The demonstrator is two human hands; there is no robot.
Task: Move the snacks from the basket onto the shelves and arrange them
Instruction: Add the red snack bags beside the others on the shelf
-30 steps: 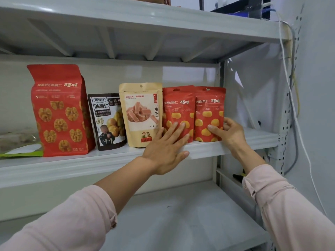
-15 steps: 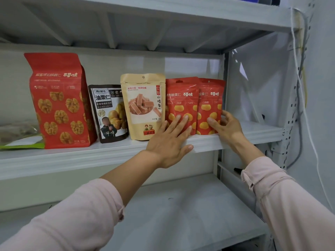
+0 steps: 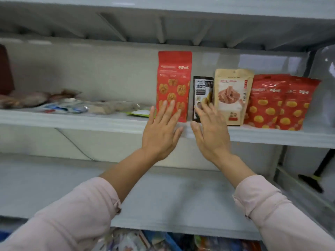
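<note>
Red walnut-print pouch (image 3: 174, 84) upright at the shelf's (image 3: 72, 122) front edge. Fingers spread, the left hand (image 3: 161, 131) rests on its lower front; the right hand (image 3: 212, 131) (also spread) overlaps the black pouch (image 3: 202, 95)

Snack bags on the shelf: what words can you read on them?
"油栗仁": white letters on the black pouch.
On the tall red bag: a white logo and small print, too blurred to read.
On the beige pouch: red print, too blurred to read.
On the left red pouch and the right red pouch: white print, too blurred to read.
</note>
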